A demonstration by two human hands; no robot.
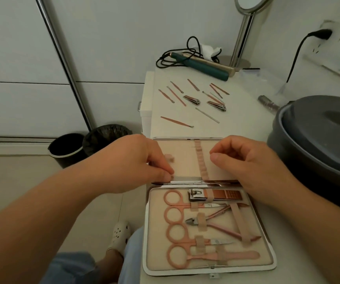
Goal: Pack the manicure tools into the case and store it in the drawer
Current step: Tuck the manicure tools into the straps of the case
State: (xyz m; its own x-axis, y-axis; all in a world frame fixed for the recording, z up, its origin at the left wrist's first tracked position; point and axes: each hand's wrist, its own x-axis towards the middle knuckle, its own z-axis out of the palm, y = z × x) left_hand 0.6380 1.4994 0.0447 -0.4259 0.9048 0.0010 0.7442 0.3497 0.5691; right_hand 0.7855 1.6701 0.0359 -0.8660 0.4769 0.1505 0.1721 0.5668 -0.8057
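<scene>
The manicure case (267, 238) lies open on the white table. Its near half holds pink-handled scissors (177, 232), a nail clipper (214, 195) and nippers (216, 221) under elastic straps. The far half (185, 160) shows only a strip of elastic loops (202, 160). My left hand (136, 162) grips the far half's left edge, fingertips near the hinge. My right hand (245, 160) hovers over its right side with fingers curled and thumb near forefinger; whether it pinches anything is unclear. Several loose rose-gold tools (177, 121) and two small clippers (192, 99) lie farther back.
A grey lidded tub (318, 136) stands close on the right. A teal hair iron (206, 67) with its cord, a mirror stand (240, 37) and a plugged wall socket (318, 33) are at the back. A drawer front with handle (139, 106) is on the table's left side. Two bins (66, 148) stand on the floor.
</scene>
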